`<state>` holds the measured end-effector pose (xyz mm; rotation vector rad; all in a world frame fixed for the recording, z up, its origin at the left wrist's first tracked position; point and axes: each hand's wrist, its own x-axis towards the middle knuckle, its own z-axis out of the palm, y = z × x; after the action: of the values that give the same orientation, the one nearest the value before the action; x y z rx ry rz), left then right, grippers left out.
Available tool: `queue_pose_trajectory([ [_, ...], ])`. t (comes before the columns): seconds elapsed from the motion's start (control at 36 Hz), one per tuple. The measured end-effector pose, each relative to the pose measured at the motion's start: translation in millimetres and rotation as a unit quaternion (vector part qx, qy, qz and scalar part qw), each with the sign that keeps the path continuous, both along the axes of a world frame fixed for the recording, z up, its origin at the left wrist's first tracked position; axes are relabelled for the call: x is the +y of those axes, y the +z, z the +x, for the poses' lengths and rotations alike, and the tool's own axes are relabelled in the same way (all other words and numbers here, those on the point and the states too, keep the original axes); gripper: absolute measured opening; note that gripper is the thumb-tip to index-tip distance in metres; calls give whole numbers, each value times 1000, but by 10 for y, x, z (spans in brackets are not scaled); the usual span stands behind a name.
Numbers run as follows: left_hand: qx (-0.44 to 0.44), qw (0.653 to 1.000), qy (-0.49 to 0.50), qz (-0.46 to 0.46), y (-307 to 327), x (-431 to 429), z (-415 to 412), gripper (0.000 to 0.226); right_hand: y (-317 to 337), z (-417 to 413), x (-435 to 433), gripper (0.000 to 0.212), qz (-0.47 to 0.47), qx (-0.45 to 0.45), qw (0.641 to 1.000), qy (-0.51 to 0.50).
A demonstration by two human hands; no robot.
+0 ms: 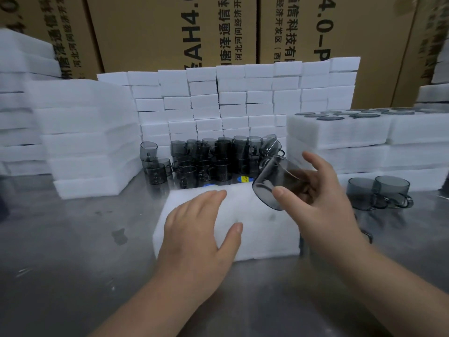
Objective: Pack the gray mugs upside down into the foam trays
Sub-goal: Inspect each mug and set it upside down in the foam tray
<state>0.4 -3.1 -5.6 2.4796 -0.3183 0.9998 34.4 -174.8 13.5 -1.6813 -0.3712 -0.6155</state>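
A white foam tray (262, 229) lies on the steel table in front of me. My left hand (199, 227) rests flat on its left part, fingers straight. My right hand (318, 198) grips a gray see-through mug (272, 183), tilted, its open rim facing down-left over the tray's right end. Behind the tray stands a cluster of several stacked gray mugs (213, 159). Two more mugs (379, 193) sit on the table to the right.
Stacks of white foam trays (90, 137) rise at left, and a wall of foam blocks (243, 98) at the back. At right, foam trays (359, 132) hold mugs bottom-up. Brown cardboard boxes (170, 30) stand behind. The steel table (73, 251) spreads to the front left.
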Motion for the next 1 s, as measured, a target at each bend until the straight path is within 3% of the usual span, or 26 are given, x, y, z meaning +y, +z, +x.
queue_pose_trajectory([
  [0.08, -19, 998, -26, -56, 59, -98, -28, 68, 15, -62, 23, 58, 12, -29, 999, 28],
  [0.19, -1, 996, -57, -63, 114, -226, -31, 55, 15, -93, 37, 59, 24, -59, 997, 41],
  [0.36, 14, 994, -69, -84, 229, -306, 38, 79, -1, -62, 56, 61, 46, -51, 996, 57],
  [0.53, 2, 993, -70, -95, 103, -254, 97, 73, -37, -77, 56, 68, -13, -39, 993, 107],
  [0.69, 8, 980, -100, -174, 46, -93, 102, 68, -72, -123, 109, 63, 1, -55, 983, 175],
  [0.89, -10, 975, -86, -203, 44, -50, 105, 55, -8, -138, 253, 45, 42, -40, 983, 174],
  [1.0, -13, 972, -79, -222, 48, -40, 101, 54, 108, -100, 316, 51, 51, -19, 984, 171],
])
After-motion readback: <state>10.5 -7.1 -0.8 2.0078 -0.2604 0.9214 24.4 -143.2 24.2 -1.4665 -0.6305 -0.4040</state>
